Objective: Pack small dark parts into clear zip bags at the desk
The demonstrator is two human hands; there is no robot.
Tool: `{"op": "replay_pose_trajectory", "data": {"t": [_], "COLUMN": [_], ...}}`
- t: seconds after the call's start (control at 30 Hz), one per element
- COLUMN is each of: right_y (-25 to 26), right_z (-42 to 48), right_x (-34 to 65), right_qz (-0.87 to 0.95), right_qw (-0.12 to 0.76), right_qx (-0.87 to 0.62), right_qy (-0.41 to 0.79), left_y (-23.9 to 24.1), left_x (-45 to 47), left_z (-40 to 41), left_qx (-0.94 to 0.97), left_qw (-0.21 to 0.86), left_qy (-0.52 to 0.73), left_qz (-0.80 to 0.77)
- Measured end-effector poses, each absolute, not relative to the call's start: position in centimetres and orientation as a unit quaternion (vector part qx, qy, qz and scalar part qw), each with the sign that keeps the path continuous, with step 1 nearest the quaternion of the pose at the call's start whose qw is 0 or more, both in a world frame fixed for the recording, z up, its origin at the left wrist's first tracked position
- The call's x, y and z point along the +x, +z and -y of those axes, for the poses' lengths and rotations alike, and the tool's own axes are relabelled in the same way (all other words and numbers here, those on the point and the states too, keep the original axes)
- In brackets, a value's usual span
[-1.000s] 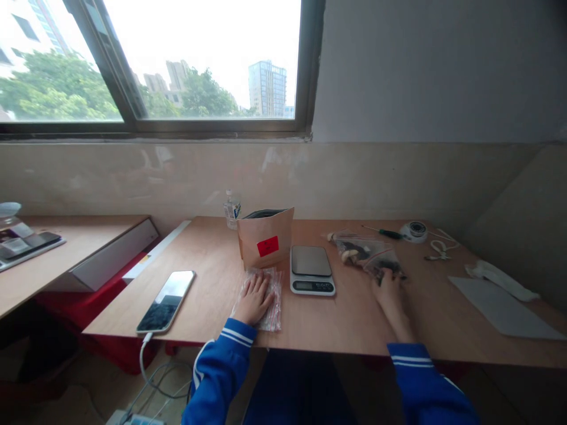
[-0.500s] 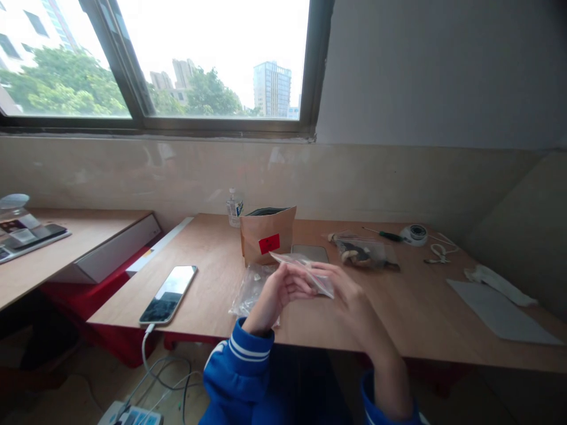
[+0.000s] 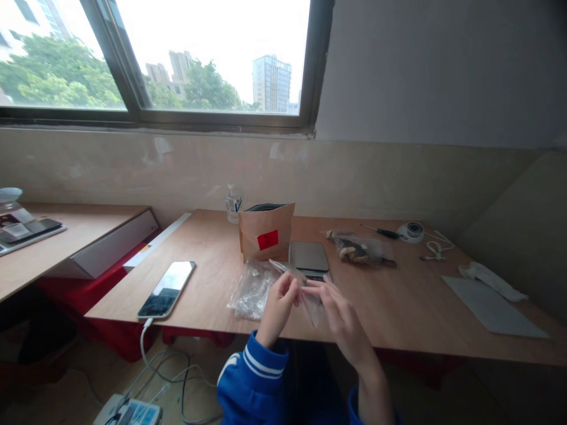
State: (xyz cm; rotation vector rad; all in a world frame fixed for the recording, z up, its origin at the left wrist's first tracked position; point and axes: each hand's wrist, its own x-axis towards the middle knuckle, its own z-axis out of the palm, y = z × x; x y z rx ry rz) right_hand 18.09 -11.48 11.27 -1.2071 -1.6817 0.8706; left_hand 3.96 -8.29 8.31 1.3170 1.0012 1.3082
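My left hand point(image 3: 280, 302) pinches a small clear zip bag point(image 3: 311, 308) by its edge, close to the red zip line. The bag hangs tilted between my two hands above the table's front edge. Beside it, my right hand point(image 3: 343, 319) has its fingers stretched toward the bag; whether the fingertips touch it I cannot tell. Just left of my left hand lies a crumpled heap of clear plastic bags point(image 3: 250, 292). Behind the hands stand a brown paper pouch point(image 3: 266, 230) with a red label, open at the top, and a small flat scale point(image 3: 309, 256).
A phone point(image 3: 167, 289) on a white cable lies at the left. Behind the pouch is a clear bottle point(image 3: 232, 205). Toward the right are a bag of dark and pale pieces point(image 3: 357, 249), a screwdriver point(image 3: 385, 233), a dome camera point(image 3: 413, 232) and a grey sheet point(image 3: 491, 307).
Both hands have moved lower and nearer to me. The bag has turned from nearly flat to hanging down, and my right hand's fingers have straightened. The scale now shows more.
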Motion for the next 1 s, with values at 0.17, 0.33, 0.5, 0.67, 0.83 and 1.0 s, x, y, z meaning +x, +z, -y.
{"op": "replay_pose_trajectory", "data": {"t": [0.17,0.33,0.5,0.67,0.83,1.0], "right_y": [10.1,9.3,9.4,9.7,9.7,9.7], "right_z": [10.4,10.0,10.3,10.3,10.3,10.3], "right_x": [17.3,17.9,18.2,18.0,17.9,17.9], "right_qz": [0.541,0.491,0.469,0.456,0.469,0.526], "right_qw": [0.506,0.525,0.544,0.564,0.55,0.519], "right_qx": [-0.533,-0.514,-0.512,-0.504,-0.511,-0.476], "right_qy": [0.409,0.468,0.471,0.47,0.465,0.477], "left_y": [7.9,7.6,8.2,8.5,8.3,8.3], "left_x": [5.9,6.1,6.1,6.4,6.4,6.4], "left_z": [9.0,9.4,9.7,10.1,10.3,10.3], "left_qx": [0.617,0.663,0.676,0.632,0.564,0.564], "left_qw": [0.45,0.414,0.422,0.465,0.508,0.489], "left_qy": [0.488,0.441,0.44,0.487,0.54,0.54], "left_qz": [-0.422,-0.44,-0.413,-0.382,-0.364,-0.389]}}
